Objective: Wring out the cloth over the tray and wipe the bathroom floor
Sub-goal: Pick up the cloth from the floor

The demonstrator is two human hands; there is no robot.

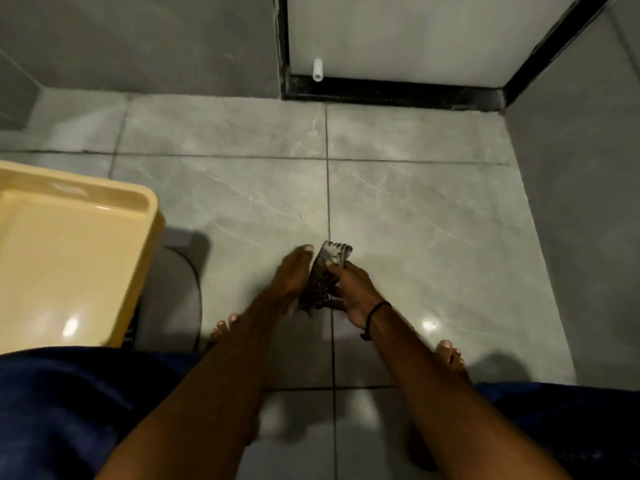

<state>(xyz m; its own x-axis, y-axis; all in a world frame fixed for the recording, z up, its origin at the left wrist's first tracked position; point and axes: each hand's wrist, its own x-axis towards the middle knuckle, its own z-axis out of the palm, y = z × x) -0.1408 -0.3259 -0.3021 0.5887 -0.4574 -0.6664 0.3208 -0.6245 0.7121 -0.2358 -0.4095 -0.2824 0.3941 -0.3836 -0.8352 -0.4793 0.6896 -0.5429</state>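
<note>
Gripping the cloth (325, 275) between them, apparently, both hands (323, 284) hover above the floor (415, 209).

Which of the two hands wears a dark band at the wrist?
The right hand: a dark cord circles its wrist. The left hand has a bare wrist. Both hold the cloth between them.

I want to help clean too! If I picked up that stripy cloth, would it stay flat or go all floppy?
Probably floppy: the cloth is bunched and folded between the left hand and right hand, so it likely droops. It may be damp, so perhaps heavier and drippy, though wetness isn't clearly visible.
</note>
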